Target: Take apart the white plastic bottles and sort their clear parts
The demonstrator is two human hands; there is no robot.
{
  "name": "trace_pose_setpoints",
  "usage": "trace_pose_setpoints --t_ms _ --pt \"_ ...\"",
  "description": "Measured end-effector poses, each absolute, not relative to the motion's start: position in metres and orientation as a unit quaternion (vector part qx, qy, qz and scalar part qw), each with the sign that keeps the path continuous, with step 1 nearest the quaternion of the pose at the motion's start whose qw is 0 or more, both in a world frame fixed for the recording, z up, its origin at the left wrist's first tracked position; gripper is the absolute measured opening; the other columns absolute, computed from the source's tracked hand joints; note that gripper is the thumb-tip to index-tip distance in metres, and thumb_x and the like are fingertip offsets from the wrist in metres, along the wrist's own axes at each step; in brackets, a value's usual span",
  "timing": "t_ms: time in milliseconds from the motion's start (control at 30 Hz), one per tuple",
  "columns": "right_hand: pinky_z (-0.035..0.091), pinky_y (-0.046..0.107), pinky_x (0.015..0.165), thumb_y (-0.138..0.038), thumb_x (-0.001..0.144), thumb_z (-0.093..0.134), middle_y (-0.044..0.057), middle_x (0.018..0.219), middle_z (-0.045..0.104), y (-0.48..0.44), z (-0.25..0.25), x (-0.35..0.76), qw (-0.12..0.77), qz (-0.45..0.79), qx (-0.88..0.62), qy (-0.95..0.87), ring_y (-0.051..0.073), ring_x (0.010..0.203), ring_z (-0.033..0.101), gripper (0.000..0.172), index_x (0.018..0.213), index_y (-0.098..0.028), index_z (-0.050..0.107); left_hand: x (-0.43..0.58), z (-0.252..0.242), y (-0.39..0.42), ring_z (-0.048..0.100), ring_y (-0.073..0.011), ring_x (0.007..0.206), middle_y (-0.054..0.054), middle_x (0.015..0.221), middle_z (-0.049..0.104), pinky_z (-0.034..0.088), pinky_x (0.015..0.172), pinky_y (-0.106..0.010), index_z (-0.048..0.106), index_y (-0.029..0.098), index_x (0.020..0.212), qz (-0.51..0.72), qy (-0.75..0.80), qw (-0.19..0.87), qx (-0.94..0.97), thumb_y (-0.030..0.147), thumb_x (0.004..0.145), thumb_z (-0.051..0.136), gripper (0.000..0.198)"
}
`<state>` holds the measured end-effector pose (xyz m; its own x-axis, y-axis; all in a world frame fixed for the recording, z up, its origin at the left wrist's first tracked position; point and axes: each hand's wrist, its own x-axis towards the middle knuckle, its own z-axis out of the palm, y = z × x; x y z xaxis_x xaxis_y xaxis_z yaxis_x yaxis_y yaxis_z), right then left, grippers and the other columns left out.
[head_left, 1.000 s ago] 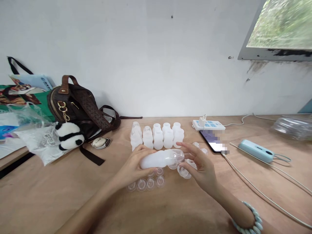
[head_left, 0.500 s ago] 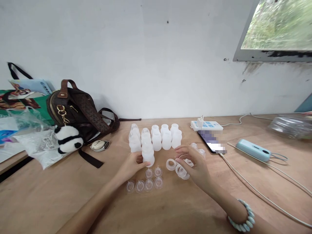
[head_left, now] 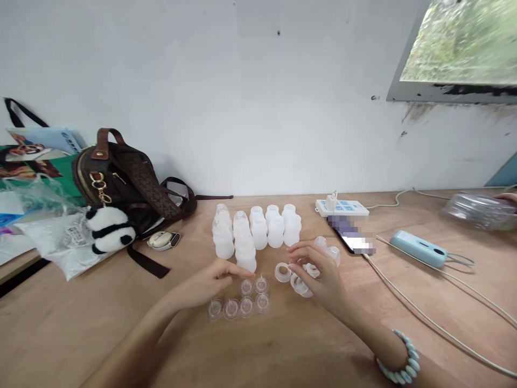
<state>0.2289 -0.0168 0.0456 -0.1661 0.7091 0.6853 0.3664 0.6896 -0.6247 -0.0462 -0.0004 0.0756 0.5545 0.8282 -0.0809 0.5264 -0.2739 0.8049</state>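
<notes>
Several frosted white baby bottles (head_left: 276,231) stand upright in short rows. The nearest baby bottle (head_left: 245,253), on the left, is by the fingertips of my left hand (head_left: 204,283), which is open with the index finger stretched out over the table. Clear bottle nipples (head_left: 246,307) lie in two rows just in front of that fingertip. My right hand (head_left: 317,272) is open, its fingers curved and the thumb apart, above white collar rings (head_left: 283,272). It partly hides some rings and the clear domed caps (head_left: 334,253) behind it.
At left are a brown backpack (head_left: 121,172), a panda plush (head_left: 111,230), a plastic bag (head_left: 64,242) and a watch (head_left: 163,240). At right lie a phone (head_left: 347,234), power strip (head_left: 341,207), blue power bank (head_left: 420,249), cables and clear plastic packaging (head_left: 476,210), touched by another hand (head_left: 509,199).
My left hand has let go of the nearest bottle and moved toward the nipples, its index finger extending. My right hand has barely shifted. Another person's hand has appeared at the far right.
</notes>
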Motion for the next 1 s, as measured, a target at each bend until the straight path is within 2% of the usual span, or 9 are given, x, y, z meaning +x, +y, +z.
trace_pose_setpoints --t_ms 100,167,300,400,633,833,900,1000 --pt "0.059 0.03 0.063 -0.028 0.092 0.059 0.009 0.098 0.067 -0.017 0.046 0.229 0.527 0.152 -0.365 -0.752 0.02 0.084 0.068 0.009 0.091 -0.021 0.065 -0.043 0.064 0.004 0.06 -0.0228 0.12 -0.002 0.128 0.068 0.043 0.106 -0.037 0.07 0.024 0.12 0.189 0.425 0.427 0.775 0.014 0.081 0.046 0.047" --pt "0.059 0.03 0.062 -0.027 0.092 0.059 0.009 0.098 0.068 -0.017 0.047 0.229 0.527 0.148 -0.363 -0.754 0.019 0.082 0.068 0.009 0.09 -0.021 0.065 -0.044 0.055 0.009 0.061 -0.0226 0.118 -0.004 0.128 0.067 0.044 0.105 -0.038 0.067 0.022 0.123 0.202 0.423 0.43 0.771 0.015 0.083 0.046 0.046" --pt "0.058 0.029 0.061 -0.026 0.091 0.059 0.009 0.097 0.068 -0.018 0.047 0.229 0.526 0.145 -0.366 -0.754 0.019 0.08 0.067 0.008 0.089 -0.022 0.065 -0.045 0.041 0.017 0.065 -0.0225 0.107 -0.007 0.119 0.071 0.047 0.1 -0.039 0.068 0.021 0.119 0.246 0.439 0.404 0.764 0.019 0.085 0.048 0.04" --pt "0.058 0.03 0.061 -0.027 0.092 0.059 0.008 0.096 0.068 -0.018 0.047 0.228 0.519 0.142 -0.371 -0.757 0.018 0.076 0.066 0.009 0.088 -0.022 0.065 -0.043 0.035 0.021 0.064 -0.0226 0.106 -0.008 0.117 0.071 0.047 0.1 -0.04 0.068 0.019 0.116 0.262 0.44 0.385 0.768 0.019 0.084 0.048 0.038" --pt "0.057 0.03 0.062 -0.026 0.092 0.058 0.007 0.094 0.067 -0.017 0.043 0.227 0.522 0.151 -0.365 -0.756 0.018 0.076 0.065 0.009 0.089 -0.022 0.065 -0.04 0.029 0.028 0.059 -0.0241 0.116 -0.01 0.125 0.067 0.041 0.106 -0.044 0.064 0.017 0.12 0.263 0.446 0.341 0.785 0.012 0.081 0.045 0.043" --pt "0.056 0.031 0.063 -0.025 0.093 0.056 0.007 0.091 0.067 -0.017 0.043 0.227 0.514 0.15 -0.363 -0.762 0.019 0.078 0.065 0.009 0.089 -0.022 0.063 -0.038 0.03 0.027 0.056 -0.026 0.12 -0.013 0.13 0.063 0.037 0.109 -0.046 0.062 0.015 0.123 0.254 0.463 0.326 0.784 0.015 0.084 0.045 0.043" --pt "0.055 0.031 0.064 -0.022 0.092 0.055 0.006 0.089 0.067 -0.016 0.041 0.228 0.507 0.139 -0.366 -0.768 0.019 0.078 0.065 0.009 0.088 -0.022 0.062 -0.04 0.031 0.027 0.056 -0.0254 0.119 -0.012 0.129 0.063 0.038 0.107 -0.045 0.062 0.016 0.122 0.25 0.457 0.34 0.782 0.015 0.083 0.046 0.042" --pt "0.055 0.036 0.069 -0.017 0.092 0.051 0.007 0.091 0.069 -0.013 0.035 0.23 0.465 0.09 -0.383 -0.793 0.022 0.083 0.065 0.011 0.093 -0.021 0.061 -0.042 0.034 0.026 0.06 -0.0225 0.105 -0.008 0.115 0.066 0.047 0.096 -0.039 0.065 0.018 0.111 0.235 0.424 0.388 0.784 0.014 0.077 0.05 0.038"
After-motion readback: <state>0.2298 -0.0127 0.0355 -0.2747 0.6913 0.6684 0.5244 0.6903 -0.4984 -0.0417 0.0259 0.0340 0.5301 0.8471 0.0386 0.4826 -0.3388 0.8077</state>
